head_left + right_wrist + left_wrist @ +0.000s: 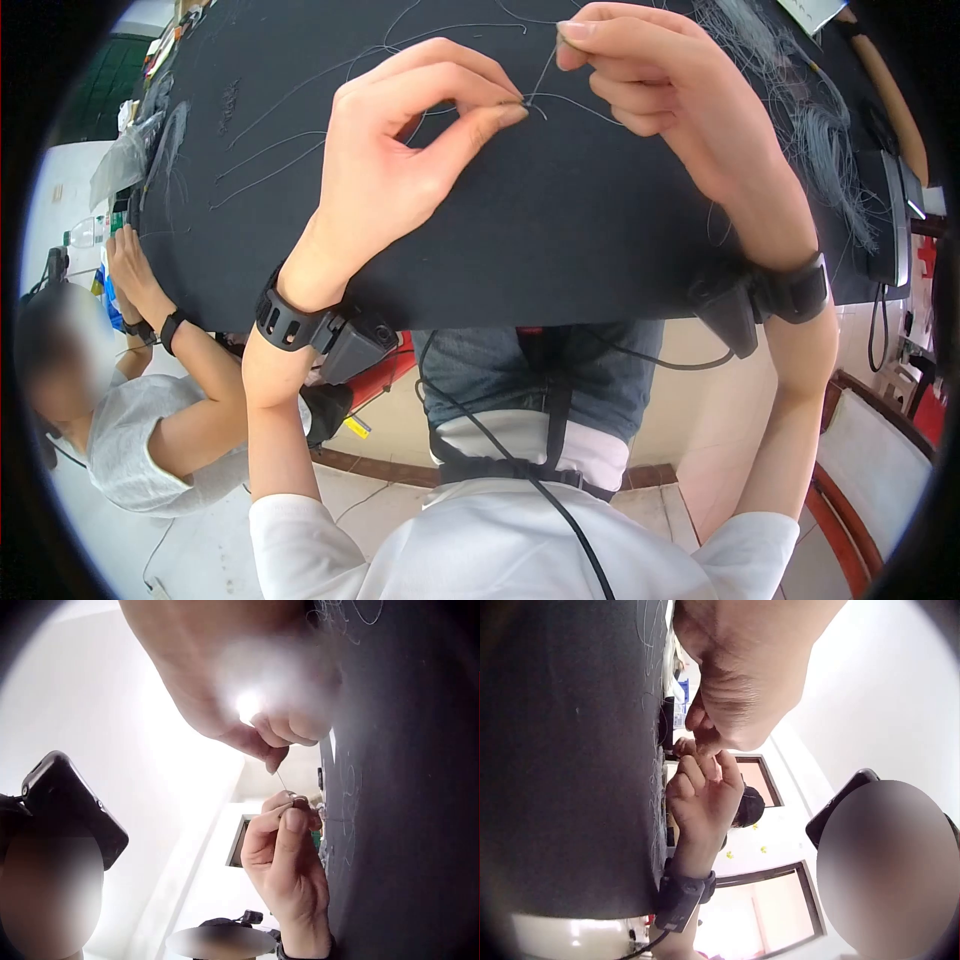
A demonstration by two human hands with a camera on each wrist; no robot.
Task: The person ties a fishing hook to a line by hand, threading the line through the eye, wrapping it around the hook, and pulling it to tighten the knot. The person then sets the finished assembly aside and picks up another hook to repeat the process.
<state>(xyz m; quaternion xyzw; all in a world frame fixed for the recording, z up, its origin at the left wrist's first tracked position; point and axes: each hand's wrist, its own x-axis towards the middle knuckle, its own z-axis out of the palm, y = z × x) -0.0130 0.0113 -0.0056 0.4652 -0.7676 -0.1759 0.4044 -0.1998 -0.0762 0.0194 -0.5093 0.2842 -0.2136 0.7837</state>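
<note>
My left hand (385, 165) pinches a thin grey strand (543, 75) between thumb and index fingertip, above the black tabletop (520, 240). Up and to the right, my right hand (680, 85) pinches the same strand at its thumb and fingertip, its other fingers curled in. Between the two hands the strand runs short and taut, and in the right wrist view a thin line (280, 780) links the fingertips. A small loop and loose ends show by the left fingertips. In the left wrist view the left hand's fingertips are mostly hidden behind its own palm.
Several loose strands (270, 172) lie across the table's left part. A thick tangled bundle of strands (800, 125) spreads along the right side, near a black corded device (887, 220). Clear plastic bags (125, 165) are at the left edge, where another person's hand (135, 265) rests.
</note>
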